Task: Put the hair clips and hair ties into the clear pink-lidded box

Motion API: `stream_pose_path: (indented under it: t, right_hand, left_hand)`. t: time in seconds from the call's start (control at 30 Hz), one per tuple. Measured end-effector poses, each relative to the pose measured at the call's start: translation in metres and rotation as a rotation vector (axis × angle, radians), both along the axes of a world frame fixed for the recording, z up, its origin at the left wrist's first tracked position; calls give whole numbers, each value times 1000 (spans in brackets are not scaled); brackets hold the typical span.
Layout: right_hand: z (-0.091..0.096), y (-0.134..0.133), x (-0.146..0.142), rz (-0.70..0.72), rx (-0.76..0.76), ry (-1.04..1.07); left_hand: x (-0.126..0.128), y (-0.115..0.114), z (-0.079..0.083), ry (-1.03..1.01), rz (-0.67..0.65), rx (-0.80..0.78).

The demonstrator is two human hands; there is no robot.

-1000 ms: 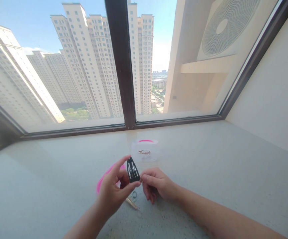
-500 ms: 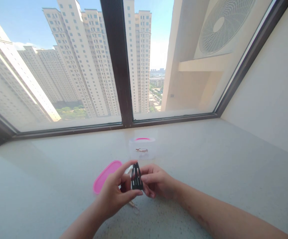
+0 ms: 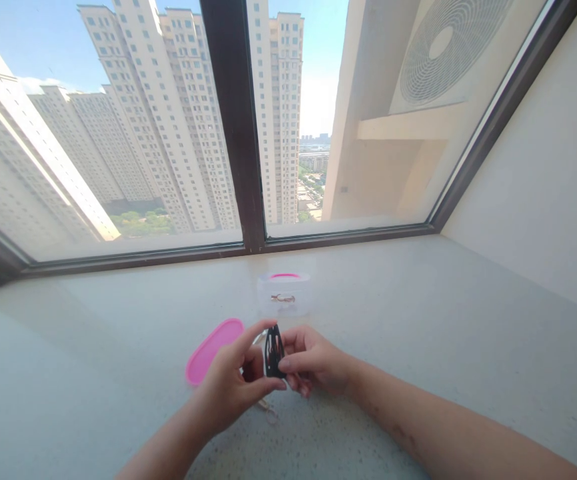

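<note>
- Gold-toned piece (image 3: 264, 404): lay on the tabletop (image 3: 393, 300), mostly hidden.
- Left hand (image 3: 231, 379): gripped the black hair clip (image 3: 272, 353) by its ends, not yet set down.
- Right hand (image 3: 322, 362): pinched its side.
- Pink lid (image 3: 213, 351): lay off.
- Clear box (image 3: 301, 292): stood beyond, apparently open.

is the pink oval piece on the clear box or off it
Off: the pink oval piece lies on the pale surface, apart from the clear box.

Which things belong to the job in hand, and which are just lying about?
In use:
black clip
left hand holding it
right hand, thumb on it

Lying about:
pink lid
translucent container
gold-coloured item, partly hidden
</note>
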State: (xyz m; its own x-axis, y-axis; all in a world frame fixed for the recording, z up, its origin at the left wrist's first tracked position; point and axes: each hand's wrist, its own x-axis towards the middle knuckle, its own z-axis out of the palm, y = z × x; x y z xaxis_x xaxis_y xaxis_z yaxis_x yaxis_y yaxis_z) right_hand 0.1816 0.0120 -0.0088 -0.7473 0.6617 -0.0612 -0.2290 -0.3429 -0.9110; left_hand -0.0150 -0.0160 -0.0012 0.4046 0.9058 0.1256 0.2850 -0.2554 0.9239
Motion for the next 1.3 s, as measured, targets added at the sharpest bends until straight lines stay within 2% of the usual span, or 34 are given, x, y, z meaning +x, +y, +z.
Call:
stream_pose_path:
  t: [0.63, 0.93, 1.3]
  right_hand:
    - [-2, 1, 0, 0, 74, -43]
    - [-1, 2, -1, 77, 127, -26]
    - [-6, 2, -4, 5, 126, -27]
  left_hand:
    - [0, 2, 3, 3, -28, -41]
    - [-1, 4, 3, 33, -96, -104]
    - [1, 3, 7, 63, -64, -124]
